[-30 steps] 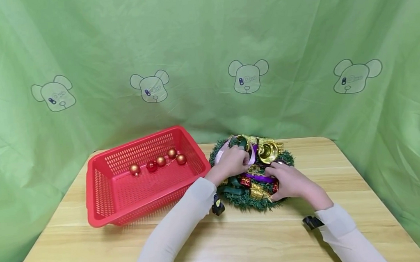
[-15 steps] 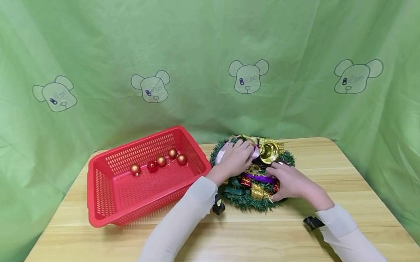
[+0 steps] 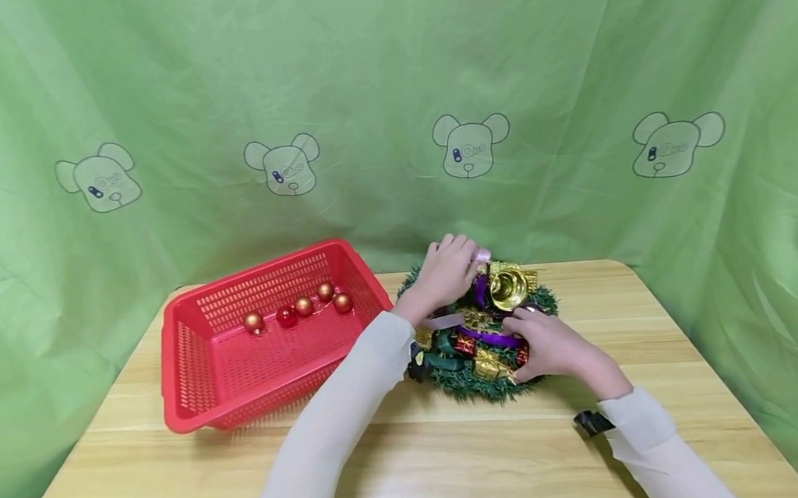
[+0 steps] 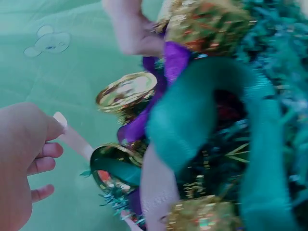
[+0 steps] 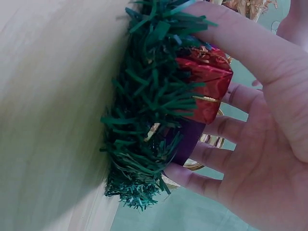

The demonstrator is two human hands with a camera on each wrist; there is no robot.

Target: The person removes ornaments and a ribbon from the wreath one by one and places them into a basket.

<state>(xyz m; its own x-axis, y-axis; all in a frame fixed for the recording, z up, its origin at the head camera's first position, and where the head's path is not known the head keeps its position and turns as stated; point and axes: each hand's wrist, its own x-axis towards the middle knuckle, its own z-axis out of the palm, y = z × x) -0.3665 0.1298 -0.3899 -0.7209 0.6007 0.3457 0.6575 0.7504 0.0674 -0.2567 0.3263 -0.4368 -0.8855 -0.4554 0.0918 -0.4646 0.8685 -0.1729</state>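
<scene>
A green tinsel wreath [image 3: 476, 387] lies on the table, with a gold bell [image 3: 508, 289], purple ribbon [image 3: 494, 339] and small wrapped gift boxes on it. Over its far left side my left hand [image 3: 446, 273] is raised, pinching one end of a pale pink ribbon [image 4: 74, 141] between thumb and finger. The ribbon runs back to the wreath, among a loop of green ribbon [image 4: 183, 130] and gold ornaments. My right hand [image 3: 554, 345] grips the wreath's right side, thumb on the near edge and fingers across the top, around a red gift box [image 5: 207, 86].
Left of the wreath stands a red plastic basket [image 3: 276, 388]. Several gold balls [image 3: 253, 322] and a red ball [image 3: 287, 316] lie in it. The wooden table [image 3: 458, 463] extends towards me. A green curtain [image 3: 372, 87] hangs behind and at both sides.
My left hand has moved up and away over the wreath's far side, drawing the pink ribbon end with it. The right hand has stayed on the wreath.
</scene>
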